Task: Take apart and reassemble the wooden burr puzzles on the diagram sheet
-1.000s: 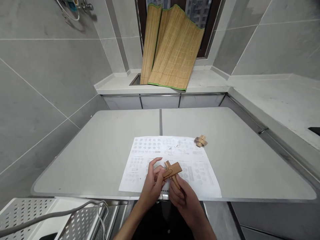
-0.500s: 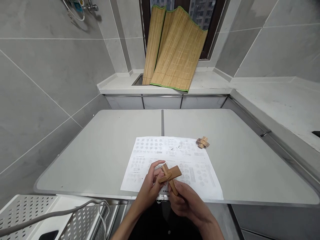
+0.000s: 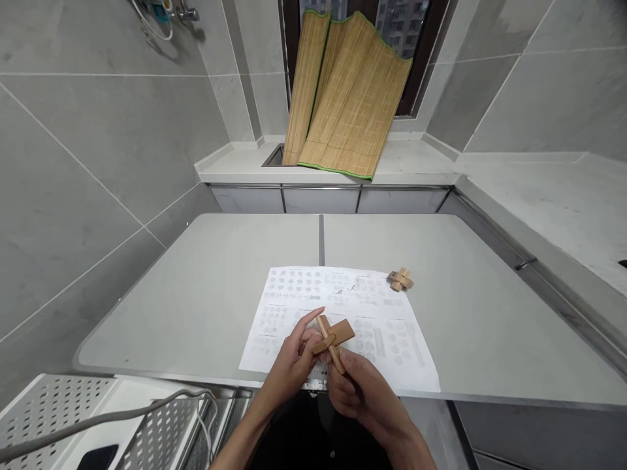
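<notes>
Several wooden pieces crossed together form a wooden puzzle (image 3: pixel 341 331), held above the front of a printed paper sheet (image 3: pixel 289 313). My left hand (image 3: pixel 294 359) grips its left end between thumb and fingers, with the index finger stretched up along the top. My right hand (image 3: pixel 355 388) pinches the lower end of the rod that passes through the crossing. A second wooden puzzle (image 3: pixel 400 279), assembled into a cross-like knot, rests at the sheet's upper right corner.
The sheet lies on a grey-white folding table (image 3: pixel 171 313) with a centre seam. A white perforated rack (image 3: pixel 63 405) with a grey cable and a dark phone (image 3: pixel 98 457) stands at the lower left. A bamboo mat (image 3: pixel 353 98) leans by the window.
The rod in the held puzzle stands out longer at the upper left, and my right hand has shifted slightly up and left. The whole view has moved a little.
</notes>
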The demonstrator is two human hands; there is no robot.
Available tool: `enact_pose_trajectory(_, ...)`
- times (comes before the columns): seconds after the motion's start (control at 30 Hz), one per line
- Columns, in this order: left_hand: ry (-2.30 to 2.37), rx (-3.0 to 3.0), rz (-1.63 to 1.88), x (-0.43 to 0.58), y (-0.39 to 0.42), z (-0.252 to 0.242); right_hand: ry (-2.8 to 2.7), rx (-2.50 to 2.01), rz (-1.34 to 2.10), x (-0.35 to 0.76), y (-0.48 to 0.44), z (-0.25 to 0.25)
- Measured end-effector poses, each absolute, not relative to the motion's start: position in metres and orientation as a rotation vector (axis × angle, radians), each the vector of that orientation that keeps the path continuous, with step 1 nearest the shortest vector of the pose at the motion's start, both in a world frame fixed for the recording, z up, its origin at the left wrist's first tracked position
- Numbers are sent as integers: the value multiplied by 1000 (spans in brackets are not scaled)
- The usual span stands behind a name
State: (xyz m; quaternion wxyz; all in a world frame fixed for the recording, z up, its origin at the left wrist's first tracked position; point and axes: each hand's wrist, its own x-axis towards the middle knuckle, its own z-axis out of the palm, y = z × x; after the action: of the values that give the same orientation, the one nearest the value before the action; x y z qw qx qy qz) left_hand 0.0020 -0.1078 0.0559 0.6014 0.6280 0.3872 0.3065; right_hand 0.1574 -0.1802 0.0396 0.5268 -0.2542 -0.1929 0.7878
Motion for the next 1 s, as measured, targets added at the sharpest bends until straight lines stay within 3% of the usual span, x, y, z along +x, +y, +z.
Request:
enact_pose_trajectory(0.63,764,1150,589,-8,-114,51,-541,-678,1881,153,-189,36)
enact_pose_trajectory(1.0,1002,1304,868,2,-115,22,-529,-922,1597,186,-181,45)
